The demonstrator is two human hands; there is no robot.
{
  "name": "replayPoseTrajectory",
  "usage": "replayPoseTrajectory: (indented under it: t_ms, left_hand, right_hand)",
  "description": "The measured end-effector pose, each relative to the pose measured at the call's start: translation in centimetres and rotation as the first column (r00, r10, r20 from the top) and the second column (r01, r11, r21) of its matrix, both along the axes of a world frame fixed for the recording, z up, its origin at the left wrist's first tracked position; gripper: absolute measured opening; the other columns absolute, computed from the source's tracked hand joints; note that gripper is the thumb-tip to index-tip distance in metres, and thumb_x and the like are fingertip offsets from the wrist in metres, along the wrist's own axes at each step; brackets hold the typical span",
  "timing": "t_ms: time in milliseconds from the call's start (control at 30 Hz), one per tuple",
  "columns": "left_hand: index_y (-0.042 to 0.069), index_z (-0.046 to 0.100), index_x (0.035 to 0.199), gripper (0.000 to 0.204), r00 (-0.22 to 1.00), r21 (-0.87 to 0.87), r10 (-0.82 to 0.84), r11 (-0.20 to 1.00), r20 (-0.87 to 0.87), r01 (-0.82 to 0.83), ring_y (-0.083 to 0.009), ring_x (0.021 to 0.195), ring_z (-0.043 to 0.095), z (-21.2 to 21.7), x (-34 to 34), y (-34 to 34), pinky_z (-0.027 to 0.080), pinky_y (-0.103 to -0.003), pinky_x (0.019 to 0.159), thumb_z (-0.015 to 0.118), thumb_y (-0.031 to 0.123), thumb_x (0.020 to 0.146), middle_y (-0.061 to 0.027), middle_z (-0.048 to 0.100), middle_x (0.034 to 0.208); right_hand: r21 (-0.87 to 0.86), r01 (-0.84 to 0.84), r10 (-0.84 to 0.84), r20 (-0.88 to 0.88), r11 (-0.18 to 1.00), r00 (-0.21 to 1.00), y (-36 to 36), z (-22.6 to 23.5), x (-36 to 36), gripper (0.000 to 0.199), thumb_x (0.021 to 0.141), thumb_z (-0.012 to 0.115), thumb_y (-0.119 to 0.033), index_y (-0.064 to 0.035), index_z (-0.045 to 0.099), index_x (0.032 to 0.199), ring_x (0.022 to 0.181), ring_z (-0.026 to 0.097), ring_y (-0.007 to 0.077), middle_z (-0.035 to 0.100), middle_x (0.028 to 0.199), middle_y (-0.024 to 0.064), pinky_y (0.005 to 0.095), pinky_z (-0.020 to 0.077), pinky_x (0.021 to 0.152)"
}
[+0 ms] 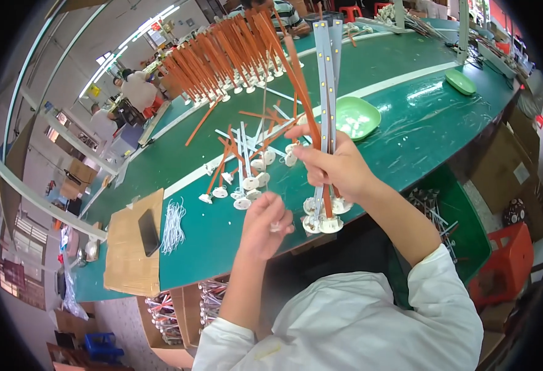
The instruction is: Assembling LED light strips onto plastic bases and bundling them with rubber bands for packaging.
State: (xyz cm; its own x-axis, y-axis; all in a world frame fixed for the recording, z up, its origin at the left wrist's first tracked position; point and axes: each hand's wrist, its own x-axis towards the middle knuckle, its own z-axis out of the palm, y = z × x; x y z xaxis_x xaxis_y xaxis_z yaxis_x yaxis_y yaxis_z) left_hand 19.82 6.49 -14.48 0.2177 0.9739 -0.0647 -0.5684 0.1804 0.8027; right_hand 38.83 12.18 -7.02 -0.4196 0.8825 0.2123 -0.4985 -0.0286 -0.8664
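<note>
My right hand [341, 166] is wrapped round a bundle of LED light strips [324, 74], some grey-white with yellow chips, others showing orange. They stand nearly upright, with round white end caps [330, 225] at the bottom. To its left, my left hand [265, 224] is closed in the air above the table's near edge. A small whitish bit shows at its fingers, too small to name. Beyond that hand lies a loose pile of strips with white caps [251, 182]. A thin upright line [265, 105], perhaps a wire, rises above the left hand.
Many orange strips [222, 55] stand in rows at the back of the green table [216, 232]. Green bowls [357, 117] sit to the right. Cardboard [129, 247], a dark phone-like slab [148, 233] and white wires [173, 227] lie left. Below are boxes and a green bin [469, 247]; people work beyond.
</note>
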Motion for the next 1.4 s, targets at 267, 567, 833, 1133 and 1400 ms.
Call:
replayPoseTrajectory:
  t_ms: [267,567,833,1133,1400]
  left_hand:
    - [0.003,0.048,0.081,0.039,0.947,0.161,-0.218,0.952,-0.235,0.259,-0.0164,0.058,0.047,-0.3,0.5,0.1,0.043,-0.031,0.052,0.037,0.034,0.102,0.0022,0.033,0.060]
    - [-0.002,0.050,0.083,0.041,0.783,0.175,-0.614,0.764,-0.096,0.621,-0.0182,0.054,0.048,0.4,-1.4,0.3,0.042,-0.030,0.048,0.043,0.035,0.099,-0.0007,0.039,0.058]
    - [0.001,0.062,0.089,0.009,0.679,0.247,-0.074,0.898,-0.730,0.364,-0.0180,0.082,0.062,3.2,-1.9,0.8,0.048,-0.031,0.077,0.060,0.010,0.089,-0.0065,0.063,0.079]
    - [0.002,0.053,0.088,0.029,0.835,0.349,0.297,0.927,-0.464,-0.136,-0.0110,0.055,0.044,3.5,2.4,2.1,0.037,-0.026,0.052,0.043,0.027,0.098,0.0003,0.043,0.060]
    - [0.008,0.046,0.074,0.055,0.944,0.463,0.263,0.874,-0.198,-0.147,-0.0060,0.045,0.022,1.0,0.6,2.2,0.018,-0.024,0.044,0.029,0.053,0.099,0.0071,0.023,0.054]
  right_hand:
    - [-0.033,0.067,-0.063,0.121,0.997,0.991,0.0,-1.6,-1.1,0.023,0.089,0.064,-0.014,-0.0021,0.059,0.108,0.042,0.034,0.0043,0.041,0.052,-0.0049,0.0232,0.0276,0.042]
    - [0.079,-0.087,0.086,0.015,0.993,0.996,0.3,0.3,-0.8,0.016,0.091,0.063,-0.017,-0.0027,0.059,0.085,0.039,0.037,0.0051,0.042,0.050,-0.0029,0.0228,0.0276,0.040]
    - [0.086,0.012,-0.023,0.130,0.996,0.991,0.1,0.8,-0.5,0.019,0.085,0.070,-0.018,-0.0037,0.058,0.081,0.041,0.035,0.0040,0.043,0.052,-0.0035,0.0214,0.0262,0.040]
    - [0.529,0.204,-0.399,0.285,0.824,0.871,1.0,-2.2,-3.2,0.027,0.081,0.072,-0.029,-0.0021,0.069,0.080,0.056,0.046,0.0073,0.051,0.058,-0.0017,0.0269,0.0352,0.053]
    - [0.238,0.254,-0.262,0.004,0.938,0.965,-0.4,-3.5,-4.2,0.022,0.089,0.065,-0.023,-0.0016,0.066,0.087,0.041,0.036,0.0039,0.044,0.051,-0.0050,0.0223,0.0249,0.041]
